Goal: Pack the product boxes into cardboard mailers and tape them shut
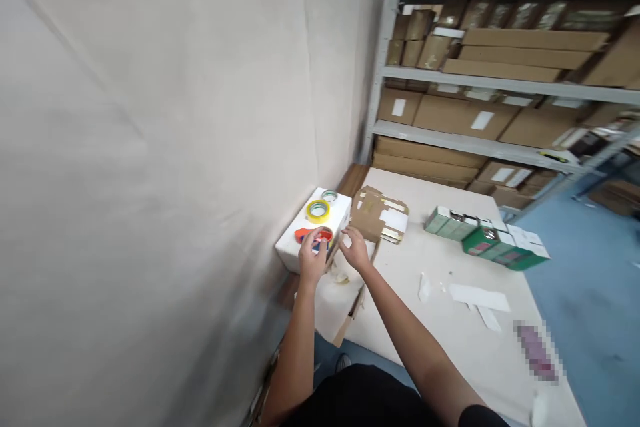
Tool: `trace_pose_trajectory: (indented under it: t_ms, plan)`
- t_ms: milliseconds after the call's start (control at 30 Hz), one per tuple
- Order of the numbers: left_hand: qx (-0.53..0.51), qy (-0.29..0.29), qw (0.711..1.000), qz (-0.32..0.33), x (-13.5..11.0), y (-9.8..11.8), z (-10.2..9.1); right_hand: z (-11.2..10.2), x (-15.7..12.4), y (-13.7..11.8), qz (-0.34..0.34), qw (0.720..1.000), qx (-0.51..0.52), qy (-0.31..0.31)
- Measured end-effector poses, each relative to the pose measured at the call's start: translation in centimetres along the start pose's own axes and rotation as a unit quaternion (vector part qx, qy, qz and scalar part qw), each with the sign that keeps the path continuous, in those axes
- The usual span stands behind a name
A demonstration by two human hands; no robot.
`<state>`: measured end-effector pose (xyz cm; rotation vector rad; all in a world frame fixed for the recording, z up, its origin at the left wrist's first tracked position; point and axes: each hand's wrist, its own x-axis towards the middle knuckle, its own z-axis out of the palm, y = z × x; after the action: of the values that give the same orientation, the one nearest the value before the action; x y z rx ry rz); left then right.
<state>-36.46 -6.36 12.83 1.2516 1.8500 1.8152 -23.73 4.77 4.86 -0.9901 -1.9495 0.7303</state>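
My left hand (312, 260) is curled round a tape dispenser (302, 234) with an orange-red end and a roll of tape, at the near part of a white box (295, 255). Parts of the dispenser are hidden behind my fingers. To its right, my right hand (356, 250) hovers with thumb and fingers apart, and I see nothing in it. An open cardboard box (345, 332) with pale wrapping inside lies below both hands. Farther along the white box lie a yellow tape roll (311, 216) and a clear tape roll (329, 195).
A flattened carton (367, 217) lies on the white table (415, 360). Green-and-white boxes (520, 255) stand at the right, near paper strips (480, 296). Metal shelving (450, 140) full of cartons stands behind the table; a pale wall (200, 147) rises close on the left.
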Motion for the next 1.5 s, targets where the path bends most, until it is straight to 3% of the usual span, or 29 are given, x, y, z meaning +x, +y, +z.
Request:
trace_pose_trajectory:
  t_ms: [133,267,467,667,867,1133,1267,1500]
  plan:
    - [-0.021,-0.088,0.996,0.018,0.3,0.5,5.8,-6.6,-1.8,3.2,0.097,0.995,-0.003,0.029]
    - [-0.045,-0.197,0.979,0.013,-0.8,1.0,12.1,-13.4,-5.5,6.6,0.186,0.978,-0.01,0.092]
    - [-0.062,-0.325,0.944,0.003,-4.3,1.6,20.9,-22.3,-11.2,10.0,0.268,0.943,-0.044,0.194]
    - [-0.072,-0.438,0.896,-0.007,-8.0,3.9,28.3,-30.1,-14.7,11.5,0.31,0.91,-0.065,0.268]
    - [-0.059,-0.473,0.879,-0.008,-10.2,6.4,34.4,-35.9,-15.3,16.0,0.322,0.898,-0.067,0.292]
    - [0.021,-0.434,0.9,-0.029,-12.1,5.1,41.9,-41.2,-12.1,28.5,0.313,0.911,-0.022,0.269]
    - [0.064,-0.463,0.883,-0.025,-12.5,4.7,49.1,-44.8,-10.1,34.4,0.302,0.924,-0.037,0.233]
    - [0.149,-0.503,0.851,-0.036,-12.1,3.9,66.0,-49.0,-8.4,41.5,0.329,0.928,-0.015,0.174]
